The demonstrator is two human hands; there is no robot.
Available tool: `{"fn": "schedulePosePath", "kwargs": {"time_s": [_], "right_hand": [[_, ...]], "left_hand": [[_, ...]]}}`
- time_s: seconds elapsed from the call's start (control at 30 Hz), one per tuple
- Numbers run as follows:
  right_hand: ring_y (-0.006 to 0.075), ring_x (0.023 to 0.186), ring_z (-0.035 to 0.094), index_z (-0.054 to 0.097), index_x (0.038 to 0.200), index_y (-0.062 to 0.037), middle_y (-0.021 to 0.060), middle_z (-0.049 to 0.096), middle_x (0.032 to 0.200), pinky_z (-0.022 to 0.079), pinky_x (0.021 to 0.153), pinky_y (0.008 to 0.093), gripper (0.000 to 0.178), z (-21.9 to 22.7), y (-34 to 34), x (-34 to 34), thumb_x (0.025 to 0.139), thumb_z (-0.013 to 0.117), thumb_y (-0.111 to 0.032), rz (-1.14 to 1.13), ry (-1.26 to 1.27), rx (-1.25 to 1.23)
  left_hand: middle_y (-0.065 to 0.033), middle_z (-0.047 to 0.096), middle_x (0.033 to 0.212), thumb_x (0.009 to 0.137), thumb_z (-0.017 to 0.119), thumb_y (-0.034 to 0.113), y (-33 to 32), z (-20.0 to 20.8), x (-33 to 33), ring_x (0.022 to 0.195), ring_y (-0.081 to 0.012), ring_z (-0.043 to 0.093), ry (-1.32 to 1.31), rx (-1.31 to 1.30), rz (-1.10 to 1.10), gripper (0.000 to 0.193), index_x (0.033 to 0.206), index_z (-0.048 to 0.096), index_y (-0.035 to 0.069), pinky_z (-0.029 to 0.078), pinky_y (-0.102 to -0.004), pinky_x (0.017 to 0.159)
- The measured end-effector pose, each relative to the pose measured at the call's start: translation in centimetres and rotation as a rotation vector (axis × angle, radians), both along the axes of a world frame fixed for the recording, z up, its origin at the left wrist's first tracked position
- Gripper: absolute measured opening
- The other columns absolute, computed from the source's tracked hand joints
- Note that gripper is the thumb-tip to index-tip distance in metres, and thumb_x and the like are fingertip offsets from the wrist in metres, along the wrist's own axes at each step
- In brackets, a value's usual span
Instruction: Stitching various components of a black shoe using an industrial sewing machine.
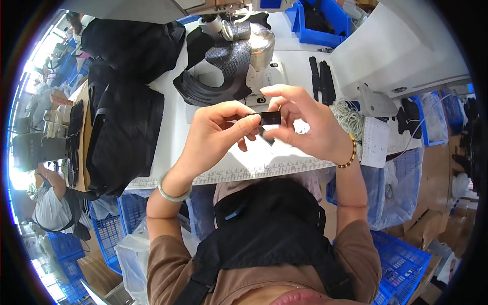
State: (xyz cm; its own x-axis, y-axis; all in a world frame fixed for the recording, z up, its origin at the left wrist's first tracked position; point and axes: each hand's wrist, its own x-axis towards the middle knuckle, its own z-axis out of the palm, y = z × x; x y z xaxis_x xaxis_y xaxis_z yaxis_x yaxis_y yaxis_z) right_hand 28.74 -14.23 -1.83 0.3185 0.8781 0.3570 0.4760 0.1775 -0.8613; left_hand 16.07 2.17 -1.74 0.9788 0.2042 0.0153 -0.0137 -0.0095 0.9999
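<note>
Pinched between the thumb and fingers of my left hand (218, 129) is a small black strip (270, 118), held above the table's front part. My right hand (310, 119) is beside the strip's free end, its thumb and fingertips apart; whether a fingertip touches the strip is hard to tell. Behind my hands, a shaped black piece with a round opening (231, 66) lies under the sewing machine head (223, 25). Several narrow black strips (322, 79) rest on the table to the right of it.
Black fabric pieces (129, 117) are piled along the table's left side. A ruler tape (244, 174) runs along the front edge. Tangled cord (348, 119) lies at the right, next to the white machine body (401, 46). A blue bin (325, 30) stands at the back.
</note>
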Motion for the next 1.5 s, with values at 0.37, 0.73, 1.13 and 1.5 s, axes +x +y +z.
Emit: {"fn": "schedulePosePath", "kwargs": {"time_s": [0.37,0.73,1.13,1.5], "right_hand": [[0.0142,0.069,0.057,0.057,0.102,-0.0055,0.005,0.053,0.094,0.05,0.059,0.0263,0.028,0.5,0.2,0.8,0.079,0.068,-0.015,-0.069,-0.336,0.05],[0.0119,0.066,0.057,0.058,0.097,-0.0047,0.0045,0.054,0.09,0.05,0.055,0.022,0.023,0.1,1.0,1.0,0.08,0.068,-0.016,-0.065,-0.368,0.154],[0.0093,0.059,0.055,0.058,0.096,-0.0062,0.0036,0.054,0.09,0.046,0.051,0.0212,0.027,1.0,2.9,-0.5,0.076,0.073,-0.015,-0.218,-0.299,0.306],[0.0129,0.04,0.052,0.032,0.091,-0.004,0.0056,0.048,0.061,0.04,0.032,0.0231,0.023,1.1,6.7,-1.2,0.089,0.055,-0.005,-0.225,0.589,0.283]], "left_hand": [[-0.0033,0.062,0.072,0.087,0.06,0.008,-0.1,0.4,0.0,0.063,-0.0063,0.058,-0.028,0.025,0.076,0.011,0.086,0.063,-0.002,0.048,-0.0191,0.052],[-0.0046,0.061,0.072,0.086,0.061,0.008,0.3,1.4,0.4,0.063,-0.0077,0.059,-0.02,-0.008,0.042,0.012,0.091,0.06,-0.003,0.049,-0.0195,0.05],[-0.0046,0.06,0.066,0.084,0.06,0.005,1.5,3.5,-0.9,0.055,-0.0082,0.057,-0.098,-0.059,0.173,0.008,0.084,0.06,-0.003,0.043,-0.0189,0.044],[-0.0012,0.057,0.062,0.081,0.063,0.011,4.8,5.9,2.9,0.049,-0.0019,0.048,-0.093,0.084,0.336,0.013,0.078,0.062,-0.002,0.033,-0.0155,0.04]]}}
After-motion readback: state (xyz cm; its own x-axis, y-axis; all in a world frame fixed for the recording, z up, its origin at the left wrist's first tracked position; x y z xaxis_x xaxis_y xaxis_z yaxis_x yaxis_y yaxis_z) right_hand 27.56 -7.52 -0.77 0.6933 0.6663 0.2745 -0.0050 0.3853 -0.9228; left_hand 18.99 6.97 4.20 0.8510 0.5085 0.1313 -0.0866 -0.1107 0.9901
